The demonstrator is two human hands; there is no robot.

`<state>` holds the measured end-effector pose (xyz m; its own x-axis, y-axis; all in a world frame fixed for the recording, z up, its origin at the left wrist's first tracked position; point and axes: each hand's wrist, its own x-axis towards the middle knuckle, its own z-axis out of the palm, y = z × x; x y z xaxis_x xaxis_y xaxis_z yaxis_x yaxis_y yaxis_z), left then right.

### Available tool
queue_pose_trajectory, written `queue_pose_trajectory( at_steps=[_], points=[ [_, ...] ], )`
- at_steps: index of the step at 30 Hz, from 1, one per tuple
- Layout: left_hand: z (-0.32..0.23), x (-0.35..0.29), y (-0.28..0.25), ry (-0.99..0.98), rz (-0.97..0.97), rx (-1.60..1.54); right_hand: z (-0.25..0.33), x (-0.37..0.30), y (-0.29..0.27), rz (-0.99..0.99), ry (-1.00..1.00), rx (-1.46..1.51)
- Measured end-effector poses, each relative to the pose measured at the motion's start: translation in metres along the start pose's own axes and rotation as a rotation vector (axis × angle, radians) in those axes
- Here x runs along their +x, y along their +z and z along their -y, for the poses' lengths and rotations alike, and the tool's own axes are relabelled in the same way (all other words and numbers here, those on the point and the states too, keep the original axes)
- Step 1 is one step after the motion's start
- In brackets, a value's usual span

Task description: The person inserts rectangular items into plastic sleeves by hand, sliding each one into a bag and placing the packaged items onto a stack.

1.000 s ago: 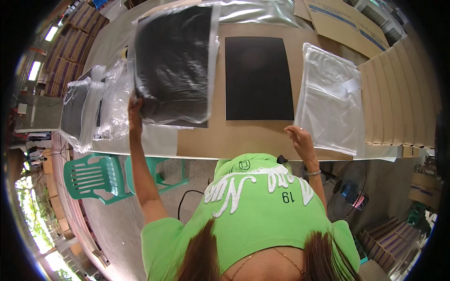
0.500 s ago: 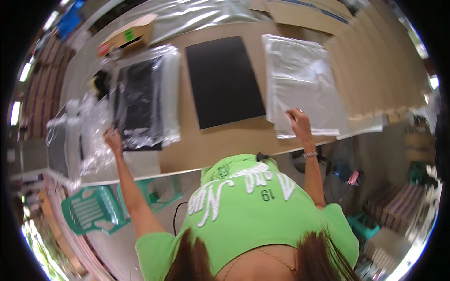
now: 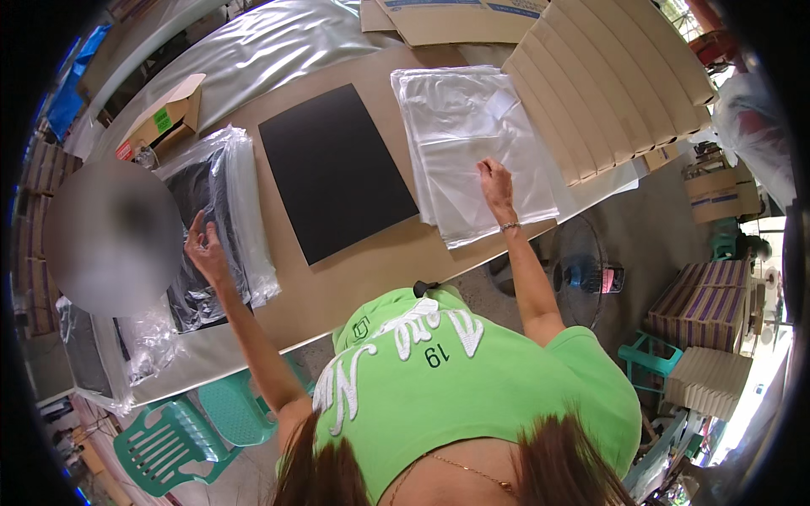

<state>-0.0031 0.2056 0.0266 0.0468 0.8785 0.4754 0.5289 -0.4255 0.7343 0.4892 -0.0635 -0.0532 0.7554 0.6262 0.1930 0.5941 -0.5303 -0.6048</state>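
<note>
- Head view: the left hand [image 3: 205,250], fingers loosely spread, was over bagged black sheets [image 3: 232,228], gripping nothing.
- A bare black sheet [image 3: 337,173] lay flat mid-table [image 3: 304,291].
- The right hand [image 3: 495,187], fingers curled, was over clear bags [image 3: 456,169]; whether it pinched one, I couldn't tell.
</note>
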Motion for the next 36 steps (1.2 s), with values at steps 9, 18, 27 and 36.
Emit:
queue_pose_trajectory(
  at_steps=[9, 18, 27, 36],
  points=[
    [-0.028, -0.05, 0.046, -0.215, 0.088, -0.235, 0.007, 0.002, 0.004, 0.152, -0.078, 0.031],
    [-0.075, -0.083, 0.064, -0.352, 0.147, -0.405, 0.023, -0.015, -0.003, 0.342, -0.489, 0.017],
    [-0.119, -0.122, 0.084, -0.469, 0.252, -0.4, 0.016, 0.0, -0.008, 0.842, -0.094, 0.635],
    [-0.139, -0.166, 0.112, -0.511, 0.416, -0.426, 0.018, 0.002, -0.022, 0.728, -0.2, 0.521]
  ],
)
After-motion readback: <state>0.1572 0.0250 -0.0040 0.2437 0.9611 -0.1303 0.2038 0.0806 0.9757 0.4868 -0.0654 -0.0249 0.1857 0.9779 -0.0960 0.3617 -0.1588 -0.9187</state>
